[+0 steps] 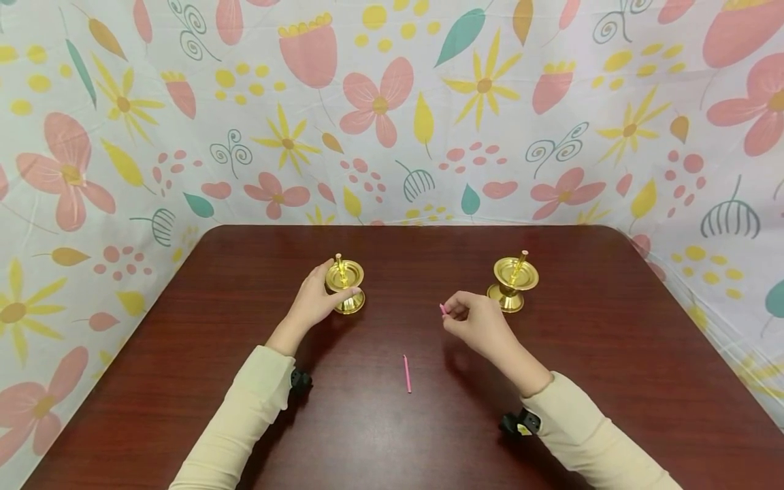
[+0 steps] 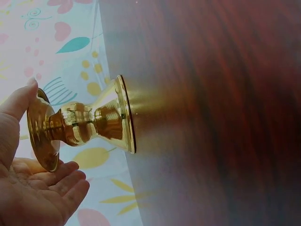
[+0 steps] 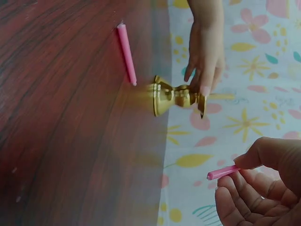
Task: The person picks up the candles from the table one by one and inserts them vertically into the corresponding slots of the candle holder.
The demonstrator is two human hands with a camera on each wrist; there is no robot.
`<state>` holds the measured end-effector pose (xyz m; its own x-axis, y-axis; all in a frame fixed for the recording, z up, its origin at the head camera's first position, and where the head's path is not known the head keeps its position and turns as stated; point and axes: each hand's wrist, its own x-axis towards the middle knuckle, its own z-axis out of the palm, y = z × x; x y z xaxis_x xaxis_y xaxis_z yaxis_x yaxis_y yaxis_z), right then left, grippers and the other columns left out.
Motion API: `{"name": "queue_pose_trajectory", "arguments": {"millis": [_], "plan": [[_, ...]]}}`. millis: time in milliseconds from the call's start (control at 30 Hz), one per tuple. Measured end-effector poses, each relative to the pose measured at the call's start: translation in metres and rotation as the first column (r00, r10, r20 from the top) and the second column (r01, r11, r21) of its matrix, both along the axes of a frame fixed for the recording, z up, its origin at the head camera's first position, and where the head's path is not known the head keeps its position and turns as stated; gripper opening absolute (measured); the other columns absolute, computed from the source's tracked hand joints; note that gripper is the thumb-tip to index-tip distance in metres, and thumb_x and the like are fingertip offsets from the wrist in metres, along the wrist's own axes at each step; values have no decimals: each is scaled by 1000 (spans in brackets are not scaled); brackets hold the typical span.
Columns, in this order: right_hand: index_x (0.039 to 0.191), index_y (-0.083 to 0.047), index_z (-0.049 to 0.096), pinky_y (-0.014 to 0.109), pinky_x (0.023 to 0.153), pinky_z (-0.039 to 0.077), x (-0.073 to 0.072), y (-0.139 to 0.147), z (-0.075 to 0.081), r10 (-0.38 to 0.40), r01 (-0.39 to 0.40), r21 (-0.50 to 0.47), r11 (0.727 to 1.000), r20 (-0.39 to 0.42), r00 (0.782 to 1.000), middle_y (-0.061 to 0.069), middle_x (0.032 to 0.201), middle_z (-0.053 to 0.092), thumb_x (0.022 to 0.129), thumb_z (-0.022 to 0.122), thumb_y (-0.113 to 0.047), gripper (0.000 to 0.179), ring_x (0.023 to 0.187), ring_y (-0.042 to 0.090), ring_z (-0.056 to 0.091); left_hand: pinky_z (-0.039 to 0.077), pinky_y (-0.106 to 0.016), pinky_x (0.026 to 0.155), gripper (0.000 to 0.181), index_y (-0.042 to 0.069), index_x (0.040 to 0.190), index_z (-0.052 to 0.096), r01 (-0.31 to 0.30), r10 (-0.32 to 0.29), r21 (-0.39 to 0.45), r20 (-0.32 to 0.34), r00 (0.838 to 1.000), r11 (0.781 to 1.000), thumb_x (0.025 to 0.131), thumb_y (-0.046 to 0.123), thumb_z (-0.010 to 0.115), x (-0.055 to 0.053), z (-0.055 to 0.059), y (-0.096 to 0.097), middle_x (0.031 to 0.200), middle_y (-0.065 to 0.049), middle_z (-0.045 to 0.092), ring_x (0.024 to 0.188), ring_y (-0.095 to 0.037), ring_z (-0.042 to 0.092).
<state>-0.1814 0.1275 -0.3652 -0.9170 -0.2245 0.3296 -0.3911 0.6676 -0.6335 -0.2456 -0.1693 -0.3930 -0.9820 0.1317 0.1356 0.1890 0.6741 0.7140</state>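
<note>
My left hand [image 1: 311, 299] holds the dish of a shiny gold candle holder [image 1: 349, 303] at the left, thumb on one side and fingers on the other. The holder [image 2: 77, 123] stands upright on its flared base, a thin post rising from its dish. Between thumb and fingertips my right hand [image 1: 480, 321] pinches a short pink candle [image 3: 222, 172], raised above the table, one end hidden by the fingers. A second pink candle [image 1: 407, 374] lies on the table between the hands. Just beyond the right hand stands a matching gold candle holder [image 1: 507, 298], untouched.
The dark reddish-brown wooden table [image 1: 392, 442] has a glossy top. Behind it and at both sides hangs a white cloth [image 1: 392, 163] printed with flowers and leaves. Each cuff carries a small black wrist camera [image 1: 300, 381].
</note>
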Motion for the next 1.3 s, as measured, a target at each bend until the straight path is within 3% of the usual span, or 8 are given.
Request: {"name": "queue_pose_trajectory", "arguments": {"millis": [500, 833, 1300], "plan": [[80, -5, 68, 22, 60, 49, -8, -28, 15, 20, -22, -70, 997, -29, 999, 4, 71, 69, 75, 69, -3, 6, 64, 13, 62, 29, -52, 110, 87, -6, 144, 32, -5, 4, -40, -25, 1000, 999, 82, 41, 72, -1, 0, -4, 146, -25, 37, 137, -40, 32], [82, -5, 68, 22, 62, 50, -16, -41, 15, 21, -22, -119, 993, -9, 1000, 4, 72, 70, 78, 70, -3, 5, 66, 14, 63, 29, -55, 109, 87, -3, 145, 33, -7, 4, -104, -32, 999, 995, 83, 44, 71, -1, -2, -3, 145, -23, 40, 135, -40, 34], [84, -3, 68, 18, 61, 50, -33, -66, 19, 94, -114, -258, 959, -88, 992, 8, 76, 71, 78, 74, -3, 8, 67, 16, 64, 30, -56, 107, 85, -3, 141, 40, -31, 23, -120, -74, 997, 992, 80, 46, 73, -3, -2, -3, 141, -21, 45, 131, -39, 40]]}}
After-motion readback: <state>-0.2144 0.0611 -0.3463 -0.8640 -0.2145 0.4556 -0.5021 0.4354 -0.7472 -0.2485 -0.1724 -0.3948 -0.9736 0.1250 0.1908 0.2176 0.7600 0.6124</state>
